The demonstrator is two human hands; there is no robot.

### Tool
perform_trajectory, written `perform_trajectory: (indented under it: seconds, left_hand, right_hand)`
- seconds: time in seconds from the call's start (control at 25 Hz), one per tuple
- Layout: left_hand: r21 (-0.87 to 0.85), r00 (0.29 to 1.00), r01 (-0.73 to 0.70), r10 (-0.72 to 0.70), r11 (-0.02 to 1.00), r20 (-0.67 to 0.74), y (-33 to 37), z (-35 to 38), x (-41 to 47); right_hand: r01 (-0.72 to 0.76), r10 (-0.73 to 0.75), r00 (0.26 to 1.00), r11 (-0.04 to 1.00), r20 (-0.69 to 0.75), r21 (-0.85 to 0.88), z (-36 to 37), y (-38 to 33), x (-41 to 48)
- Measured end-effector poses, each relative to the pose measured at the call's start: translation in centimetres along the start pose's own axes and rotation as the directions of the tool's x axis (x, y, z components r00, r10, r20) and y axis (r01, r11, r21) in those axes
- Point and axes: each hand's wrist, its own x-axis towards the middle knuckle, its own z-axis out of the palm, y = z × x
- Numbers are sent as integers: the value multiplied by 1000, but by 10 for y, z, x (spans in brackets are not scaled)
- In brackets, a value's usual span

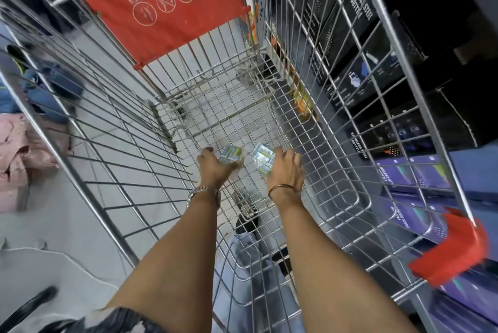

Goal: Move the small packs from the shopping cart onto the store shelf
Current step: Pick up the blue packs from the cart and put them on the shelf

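Note:
Both my arms reach down into a wire shopping cart point(310, 128). My left hand point(215, 167) grips a small clear-wrapped pack with green and blue print point(230, 155) near the cart's floor. My right hand point(285, 168) grips a second small pack of the same kind point(262, 157). The two packs are close together, a small gap between them. No other packs show on the cart's mesh bottom. The store shelf point(404, 106) is on the right, seen through the cart's side.
A red child-seat flap point(167, 6) with printed icons stands at the cart's far end. Red corner guard point(452, 249) at the near right. Black and purple bottle boxes point(415, 173) fill the shelf on the right. Clothes point(24, 149) lie on the floor at left.

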Motion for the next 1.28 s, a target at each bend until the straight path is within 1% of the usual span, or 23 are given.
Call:
perform_trajectory:
  seconds: [0.04,0.08,0.12,0.2,0.24,0.28,0.36,0.44,0.48,0.52,0.56,0.6,0.68,0.8,0.84,0.92,1.0,1.08,1.16,1.24,1.28]
  left_hand:
    - [-27,997,72,-72,997,2,1,0,2]
    - [-100,992,123,-120,987,35,2,-1,4]
    - [-226,986,156,-138,961,94,4,-2,3]
    - [-478,959,267,-182,837,216,12,-4,-3]
    - [-534,949,302,-199,790,243,17,-6,-7]
    - [-558,946,315,-206,768,250,23,-8,-13]
    - [-622,956,286,-170,729,241,40,-14,-27]
    - [-701,969,228,-84,676,234,62,-26,-46]
    - [-727,974,189,-31,661,225,78,-33,-59]
    - [-741,979,139,22,657,203,92,-39,-69]
    - [-757,982,75,85,649,171,109,-47,-83]
    - [-785,977,17,155,619,143,130,-56,-103]
    - [-854,959,-73,271,515,81,169,-72,-144]
    - [-912,921,-162,390,377,-2,216,-81,-207]
    - [-910,905,-205,423,360,-36,227,-76,-226]
    - [-879,864,-303,495,369,-90,241,-60,-263]
    - [-858,802,-337,596,388,-46,252,-33,-306]
    - [-848,728,-325,683,419,59,260,1,-344]
    - [-819,645,-304,738,487,199,264,38,-381]
    - [-755,565,-303,748,581,349,257,71,-410]
    - [-709,509,-313,742,632,437,250,88,-425]
  right_hand:
    - [-57,57,998,998,14,23,-1,-1,1]
    - [-135,131,990,987,50,82,-4,-1,1]
    - [-219,205,974,961,94,168,-7,0,0]
    - [-349,310,937,861,163,368,-13,2,-5]
    - [-384,341,923,803,176,457,-19,2,-7]
    - [-406,368,912,737,184,540,-25,3,-9]
    - [-437,426,881,568,206,697,-49,1,-11]
    - [-395,432,875,380,217,836,-85,-3,-14]
    - [-340,415,889,320,192,884,-108,-5,-16]
    - [-289,392,906,294,161,911,-126,-8,-17]
    - [-236,370,921,279,122,931,-148,-11,-19]
    - [-173,352,933,266,72,948,-176,-13,-25]
    - [-36,318,947,250,-47,968,-230,-18,-39]
    - [136,265,940,285,-214,949,-300,-12,-72]
    - [181,259,929,304,-265,935,-317,-6,-84]
    - [250,281,891,348,-356,903,-342,12,-108]
    - [271,361,834,390,-417,880,-361,45,-137]
    - [276,476,764,371,-437,887,-374,83,-164]
    - [273,597,663,369,-452,888,-378,128,-191]
    - [244,694,574,361,-434,900,-375,170,-222]
    - [234,758,504,341,-414,910,-373,191,-240]
